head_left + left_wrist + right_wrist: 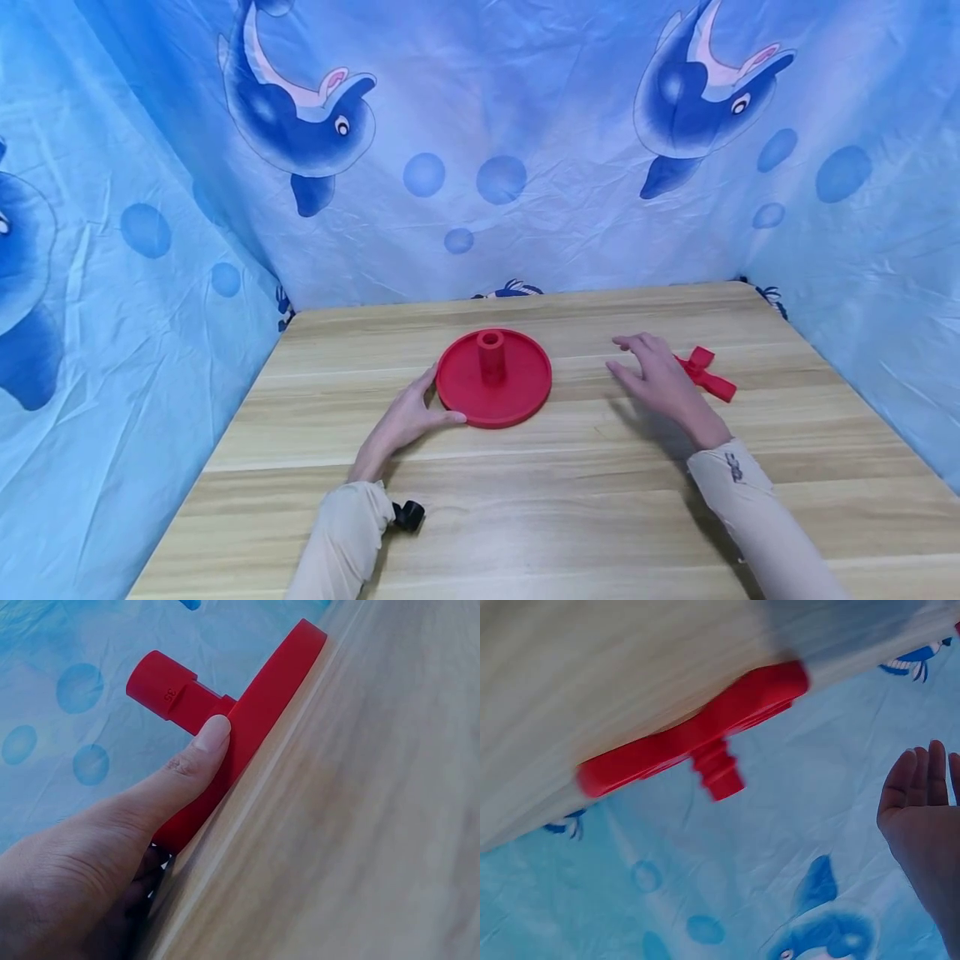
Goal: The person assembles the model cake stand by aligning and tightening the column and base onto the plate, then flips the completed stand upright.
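Note:
A red round base (pixel 459 383) with a raised rim lies on the table, and a hollow post (pixel 492 360) stands up from its middle. In the left wrist view the post (pixel 166 686) shows a stepped shape and a small "35" mark. My left hand (pixel 405 419) holds the base by its rim, thumb at the near edge and fingers at the left side. My right hand (pixel 660 382) hovers over the table with nothing in it. Just right of that hand lies a red armed piece (pixel 714 384), partly hidden by it; the right wrist view shows its ridged stub (pixel 718 771).
The light wood table (pixel 555 517) carries both red parts. Blue dolphin-print curtains (pixel 465 108) hang behind it and along both sides. A small black device (pixel 409 516) is attached at my left wrist.

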`<action>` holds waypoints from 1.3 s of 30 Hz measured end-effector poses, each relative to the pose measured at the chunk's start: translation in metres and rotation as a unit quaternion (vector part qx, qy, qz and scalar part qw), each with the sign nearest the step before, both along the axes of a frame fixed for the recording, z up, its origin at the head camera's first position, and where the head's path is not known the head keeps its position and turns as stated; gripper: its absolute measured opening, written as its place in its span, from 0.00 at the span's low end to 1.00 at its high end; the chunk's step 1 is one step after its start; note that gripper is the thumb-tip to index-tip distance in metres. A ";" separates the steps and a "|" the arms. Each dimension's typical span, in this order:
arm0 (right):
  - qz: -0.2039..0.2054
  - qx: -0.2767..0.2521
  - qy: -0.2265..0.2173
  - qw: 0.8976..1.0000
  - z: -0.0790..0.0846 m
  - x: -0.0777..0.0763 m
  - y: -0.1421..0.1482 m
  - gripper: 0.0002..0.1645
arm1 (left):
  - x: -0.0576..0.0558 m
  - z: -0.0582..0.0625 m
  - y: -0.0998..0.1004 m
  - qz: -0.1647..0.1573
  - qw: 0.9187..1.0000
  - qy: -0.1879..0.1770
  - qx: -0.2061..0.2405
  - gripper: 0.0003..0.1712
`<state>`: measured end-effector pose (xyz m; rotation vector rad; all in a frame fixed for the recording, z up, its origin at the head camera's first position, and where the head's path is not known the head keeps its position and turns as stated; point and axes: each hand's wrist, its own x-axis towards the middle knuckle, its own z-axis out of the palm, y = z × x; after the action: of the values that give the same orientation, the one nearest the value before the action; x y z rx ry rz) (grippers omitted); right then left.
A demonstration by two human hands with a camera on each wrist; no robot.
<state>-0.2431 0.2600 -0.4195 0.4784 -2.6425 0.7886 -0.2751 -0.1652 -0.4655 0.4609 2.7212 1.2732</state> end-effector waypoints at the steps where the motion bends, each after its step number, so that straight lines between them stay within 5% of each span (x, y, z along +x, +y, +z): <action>1: -0.003 0.003 0.001 1.000 0.000 0.002 0.004 0.29 | 0.000 0.000 0.000 0.000 1.000 0.000 0.000 0.69; 20: -0.073 0.034 0.007 0.997 0.000 0.045 0.084 0.31 | 0.000 0.002 0.000 0.007 1.000 0.002 -0.008 0.71; 39: -0.113 0.080 -0.056 0.989 -0.020 0.049 0.129 0.32 | 0.000 0.002 -0.002 0.007 1.000 0.014 -0.026 0.71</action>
<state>-0.1944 0.3894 -0.4393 0.1721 -2.8125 0.5518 -0.2752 -0.1672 -0.4632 0.4585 2.7768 1.2056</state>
